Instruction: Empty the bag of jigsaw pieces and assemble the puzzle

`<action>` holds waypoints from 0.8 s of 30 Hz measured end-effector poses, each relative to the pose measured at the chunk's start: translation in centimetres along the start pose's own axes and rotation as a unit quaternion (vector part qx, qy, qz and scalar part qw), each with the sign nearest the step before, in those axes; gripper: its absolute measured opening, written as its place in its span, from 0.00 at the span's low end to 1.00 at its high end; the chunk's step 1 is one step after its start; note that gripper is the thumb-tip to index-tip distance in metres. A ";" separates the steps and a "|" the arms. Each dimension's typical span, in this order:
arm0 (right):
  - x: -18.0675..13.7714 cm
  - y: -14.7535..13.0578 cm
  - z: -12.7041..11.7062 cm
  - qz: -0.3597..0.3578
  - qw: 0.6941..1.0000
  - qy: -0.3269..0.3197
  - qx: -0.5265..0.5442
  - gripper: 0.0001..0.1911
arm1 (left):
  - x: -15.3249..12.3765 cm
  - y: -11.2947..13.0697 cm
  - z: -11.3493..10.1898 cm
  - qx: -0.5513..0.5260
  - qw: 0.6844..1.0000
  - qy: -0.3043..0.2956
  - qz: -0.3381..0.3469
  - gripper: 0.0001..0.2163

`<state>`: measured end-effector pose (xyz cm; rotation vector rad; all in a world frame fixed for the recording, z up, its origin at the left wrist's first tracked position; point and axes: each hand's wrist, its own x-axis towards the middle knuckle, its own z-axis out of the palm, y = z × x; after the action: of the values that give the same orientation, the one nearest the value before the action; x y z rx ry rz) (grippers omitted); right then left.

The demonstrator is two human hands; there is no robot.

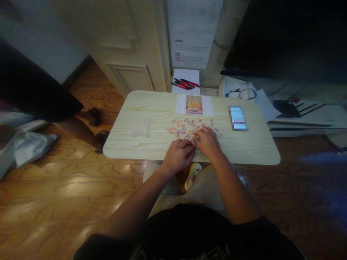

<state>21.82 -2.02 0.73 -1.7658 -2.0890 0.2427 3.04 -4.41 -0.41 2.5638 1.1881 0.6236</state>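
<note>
- Head view: left hand [179, 155] and right hand [207, 142] are resting close together at the near side of the surface [244, 148]; fingers are bending inward, tips partly hidden, cannot tell if gripping a piece.
- Small puzzle pieces [182, 127] are lying scattered mid-surface, under and just beyond the hands; hands are covering some, outlines are blurring together.
- Clear plastic bag [139, 127] is lying left, barely showing against the pale wood grain.
- Phone [238, 118] is lying right, screen pixelated, unreadable.
- Printed picture [194, 104] is lying at the far edge, showing a yellow figure.
- Beyond: pens [185, 83] are lying on white paper; glasses [241, 94] are sitting farther right.
- Wall poster [192, 36] is running out of view at top, text too small.
- Another person's legs [78, 128] are standing left, upper body cut off.
- Wooden floor [81, 187] is showing below.
</note>
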 end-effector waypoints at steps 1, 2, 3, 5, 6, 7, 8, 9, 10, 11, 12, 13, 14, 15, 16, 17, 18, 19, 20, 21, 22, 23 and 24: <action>0.1 0.0 0.1 0.003 1.000 0.000 0.006 0.06 | -0.3 -0.2 -0.1 0.001 1.000 0.007 -0.003 0.12; 0.1 0.1 0.1 0.007 1.000 0.002 0.013 0.05 | -0.6 -0.4 -0.3 0.002 1.000 0.016 -0.008 0.12; 0.2 0.2 0.1 0.009 1.000 0.004 0.023 0.04 | -0.8 -0.6 -0.5 0.005 1.000 0.023 -0.013 0.12; 0.2 0.4 -0.1 0.010 0.999 0.013 0.043 0.03 | -1.2 -1.2 -0.9 0.017 0.999 0.031 -0.023 0.12; 0.2 0.4 -0.2 0.005 0.998 0.017 0.052 0.03 | -1.4 -1.4 -1.1 0.025 0.999 0.032 -0.028 0.12; 0.2 0.4 -0.3 -0.003 0.998 0.018 0.060 0.03 | -1.6 -1.7 -1.3 0.032 0.998 0.033 -0.031 0.12; 0.1 0.4 -0.4 -0.012 0.998 0.017 0.065 0.03 | -1.7 -1.9 -1.5 0.038 0.998 0.032 -0.035 0.12; 0.1 0.3 -0.5 -0.019 0.997 0.014 0.068 0.03 | -1.8 -2.1 -1.6 0.041 0.998 0.031 -0.038 0.11; -0.1 0.2 -0.6 -0.025 0.997 0.010 0.068 0.03 | -1.9 -2.3 -1.8 0.042 0.998 0.031 -0.040 0.11; -0.2 0.0 -0.6 -0.030 0.997 0.005 0.067 0.03 | -2.0 -2.5 -1.9 0.040 0.998 0.030 -0.042 0.12; -0.3 -0.2 -0.6 -0.035 0.997 0.001 0.067 0.03 | -2.0 -2.7 -2.0 0.037 0.998 0.033 -0.044 0.12; -0.5 -0.3 -0.5 -0.038 0.997 -0.002 0.068 0.04 | -2.0 -2.9 -2.1 0.033 0.998 0.037 -0.049 0.12; -0.7 -0.4 -0.5 -0.042 0.997 -0.004 0.068 0.04 | -2.0 -3.0 -2.2 0.029 0.997 0.043 -0.054 0.12; -0.8 -0.5 -0.4 -0.044 0.997 -0.004 0.068 0.05 | -2.0 -3.2 -2.3 0.025 0.997 0.050 -0.061 0.12; -0.9 -0.6 -0.3 -0.044 0.997 -0.003 0.066 0.06 | -2.0 -3.3 -2.3 0.023 0.996 0.054 -0.067 0.12; -1.0 -0.7 -0.2 -0.042 0.997 -0.002 0.062 0.06 | -2.0 -3.4 -2.3 0.022 0.996 0.055 -0.071 0.12; -1.1 -0.7 -0.1 -0.039 0.998 -0.002 0.058 0.06 | -1.8 -3.5 -2.3 0.023 0.996 0.052 -0.072 0.12; -1.1 -0.8 0.0 -0.036 0.998 -0.003 0.053 0.07 | -1.7 -3.4 -2.3 0.025 0.996 0.046 -0.071 0.13; -1.1 -0.8 0.0 -0.037 0.998 -0.006 0.048 0.08 | -1.5 -3.3 -2.2 0.027 0.997 0.041 -0.067 0.13; -1.1 -0.9 0.1 -0.039 0.998 -0.007 0.043 0.09 | -1.3 -3.2 -2.2 0.029 0.997 0.036 -0.061 0.14; -1.2 -1.0 0.1 -0.041 0.998 -0.007 0.036 0.10 | -1.0 -2.9 -2.1 0.031 0.998 0.033 -0.054 0.14; -1.3 -1.1 0.1 -0.042 0.999 -0.003 0.028 0.11 | -0.7 -2.7 -2.0 0.033 0.998 0.031 -0.047 0.14; -1.4 -1.2 0.1 -0.041 0.999 0.002 0.020 0.12 | -0.4 -2.5 -1.9 0.034 0.998 0.029 -0.041 0.14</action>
<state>20.90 -3.60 0.86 -1.6525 -2.1337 0.2548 0.24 -3.04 0.13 2.5530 1.3500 0.6531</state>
